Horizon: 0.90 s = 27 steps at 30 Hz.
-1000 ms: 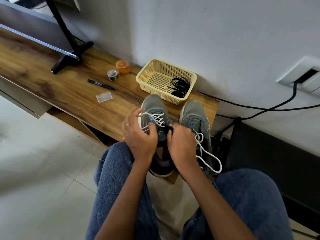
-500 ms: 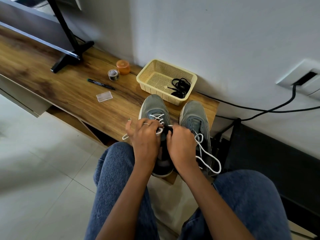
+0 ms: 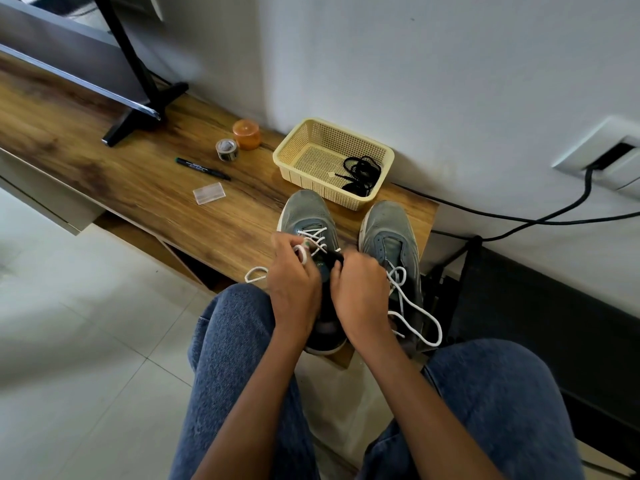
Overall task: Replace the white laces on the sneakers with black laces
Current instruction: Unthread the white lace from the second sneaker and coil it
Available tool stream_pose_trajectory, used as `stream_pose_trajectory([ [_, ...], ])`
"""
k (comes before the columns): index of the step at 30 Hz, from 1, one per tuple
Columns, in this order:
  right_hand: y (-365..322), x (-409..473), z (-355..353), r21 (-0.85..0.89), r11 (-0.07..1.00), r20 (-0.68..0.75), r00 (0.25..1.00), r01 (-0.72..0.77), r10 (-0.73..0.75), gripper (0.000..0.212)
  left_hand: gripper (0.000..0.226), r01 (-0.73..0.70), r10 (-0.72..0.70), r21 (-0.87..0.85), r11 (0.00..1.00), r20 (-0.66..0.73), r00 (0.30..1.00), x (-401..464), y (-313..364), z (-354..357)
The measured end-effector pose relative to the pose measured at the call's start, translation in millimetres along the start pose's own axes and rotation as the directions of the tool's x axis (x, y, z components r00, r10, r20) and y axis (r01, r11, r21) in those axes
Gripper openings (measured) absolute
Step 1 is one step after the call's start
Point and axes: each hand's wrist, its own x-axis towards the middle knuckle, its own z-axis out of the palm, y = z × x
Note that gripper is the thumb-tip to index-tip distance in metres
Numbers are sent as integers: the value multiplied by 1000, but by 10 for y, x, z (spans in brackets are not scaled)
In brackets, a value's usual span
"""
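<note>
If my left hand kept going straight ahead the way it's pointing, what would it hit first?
Probably the white lace crossings on the left sneaker, just ahead of the left hand; beyond lies the yellow basket. Depth is unclear.

Soft, even daylight fills the scene. Shadows beneath the basket [image 3: 332,157] stay faint. The wide-angle lens bends the edges, and the floor [image 3: 69,323] at near left looks slightly blurred.

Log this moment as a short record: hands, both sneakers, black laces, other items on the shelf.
left hand: pinching the white lace of the left sneaker
right hand: gripping at that sneaker's tongue
right sneaker: white lace loose, trailing off its side
black laces: bundled in the yellow basket
shelf: marker, tape roll, orange jar, clear case
</note>
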Motion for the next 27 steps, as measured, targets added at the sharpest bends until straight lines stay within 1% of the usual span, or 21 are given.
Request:
stream_pose_trajectory([
  [2, -7, -1, 12, -3, 1000, -7, 1000, 1, -1, 18, 10, 81, -84, -63, 995, -55, 995, 1, 18, -3],
  [5, -39, -13, 20, -8, 1000, -20, 1000, 3, -3, 19, 14, 156, -177, -197, 968, -94, 980, -10, 54, -5],
  [8, -76, -32, 9, 12, 1000, -2, 1000, 3, -3, 19, 10, 201, -249, -329, 923, -110, 962, -29, 55, 28],
  [10, -80, -32, 10, 19, 1000, 4, 1000, 0, 0, 19, 9, 198, -251, -347, 917, -114, 961, -32, 30, 45],
  [12, -53, -16, 18, 27, 1000, -5, 1000, -14, 14, 19, 11, 151, -190, -296, 943, -107, 976, -24, -3, 43],
  [14, -15, 1, 23, 59, 998, -12, 1000, -28, 29, 20, 11, 87, -101, -207, 975, -56, 993, -12, -17, 28],
  [16, 19, 3, 19, 94, 995, -7, 1000, -25, 25, 21, 25, 14, -11, -75, 997, 36, 999, -6, -13, 20],
  [17, 30, -2, 19, 113, 993, -7, 1000, -21, 22, 22, 33, -41, 41, 5, 999, 77, 996, -2, -15, 18],
  [18, 36, -6, 23, 131, 991, -11, 1000, -17, 19, 22, 35, -100, 92, 79, 992, 104, 990, 11, -21, 14],
  [21, 50, 2, 54, 133, 991, -30, 999, -15, 19, 24, 26, -237, 220, 218, 947, 98, 970, 60, -90, -2],
  [24, 62, 18, 75, 119, 993, -33, 999, -15, 19, 26, 18, -270, 254, 301, 915, 92, 963, 81, -151, -29],
  [27, 64, 16, 80, 110, 994, -43, 999, -3, 8, 26, 19, -260, 228, 335, 906, 133, 965, 77, -150, -28],
])
